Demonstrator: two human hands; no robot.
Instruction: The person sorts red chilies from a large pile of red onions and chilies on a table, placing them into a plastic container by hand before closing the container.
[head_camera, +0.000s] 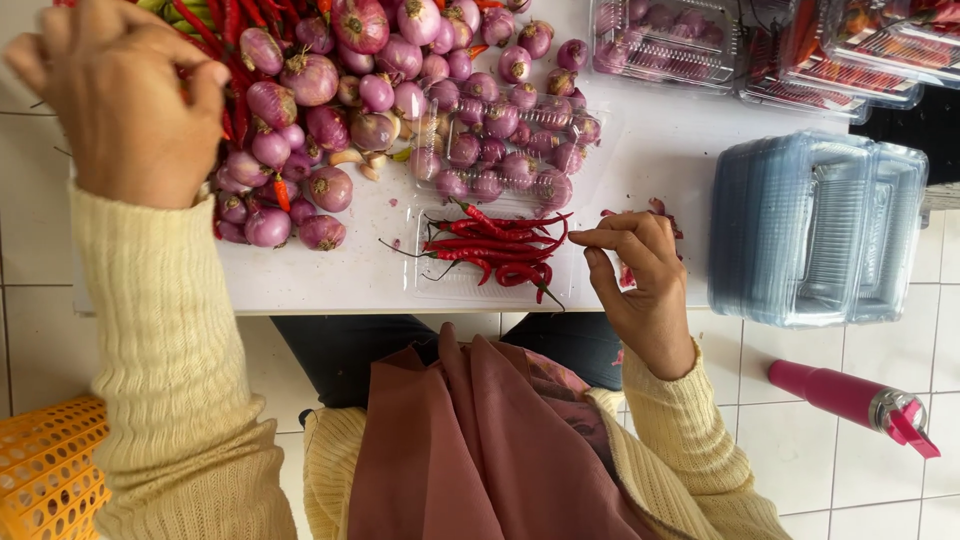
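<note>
My left hand reaches over the pile of purple shallots at the table's far left. Its fingers curl into the loose red chilies there, and what they grip is hidden. An open clear hinged tray lies in the middle: the far half holds shallots, the near half holds several red chilies. My right hand rests at the tray's right edge, thumb and forefinger pinched at its rim. A bit of red shows under its palm.
A stack of empty clear trays stands at the right of the white table. Filled trays sit at the far right. A pink bottle lies on the tiled floor, and an orange basket is at the lower left.
</note>
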